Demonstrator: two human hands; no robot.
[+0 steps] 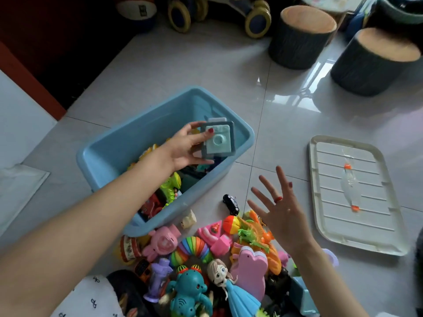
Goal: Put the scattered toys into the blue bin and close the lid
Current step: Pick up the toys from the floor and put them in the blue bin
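Note:
The blue bin [109, 147] stands open on the tiled floor, with several toys inside it. My left hand [185, 147] reaches over the bin and grips a grey and pale-green toy washing machine [219, 139] above its far end. My right hand [279, 209] hovers with fingers spread above the pile of scattered toys [206, 252] near the bin's front corner. The pile holds a rainbow slinky toy [192, 250], a doll in a blue dress [231, 287], a pink board [249, 271], a teal robot toy [190, 291] and a small black car [231, 203]. The cream lid [352, 193] lies flat to the right.
Two log-shaped stools [299, 37] [373, 62] stand at the back right. A ride-on toy's wheels [256, 21] and a ball [137, 8] are along the back. A dark red wall edge [29, 81] runs at the left. A patterned sleeve [91, 298] is at the bottom.

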